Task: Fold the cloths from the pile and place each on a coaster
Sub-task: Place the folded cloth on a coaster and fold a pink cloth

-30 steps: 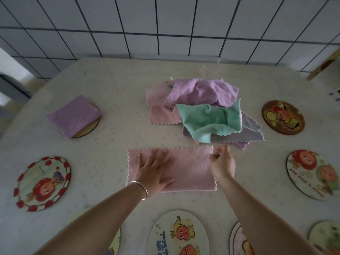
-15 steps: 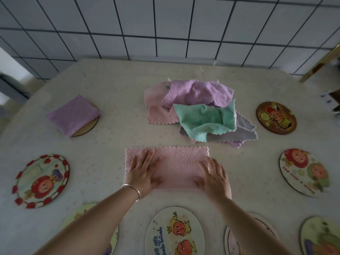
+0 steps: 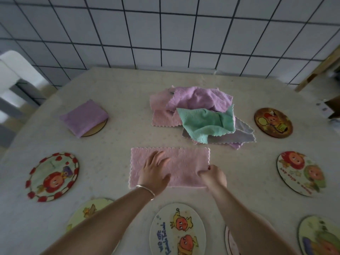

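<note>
The pink cloth [image 3: 184, 162] is lying on the surface [image 3: 114, 148] as a long strip, just in front of the pile [image 3: 198, 115], so looks like one fold is done. Next is probably bringing the right end over to the left to halve it, then onto a free coaster [image 3: 53, 176]. Left hand [image 3: 156, 172] is flat on the left half, fingers [image 3: 156, 158] spread, pinning it down. Right hand [image 3: 214, 176] has its fingers pinched together on the right edge. A purple folded cloth [image 3: 84, 117] already sits on a far-left coaster.
</note>
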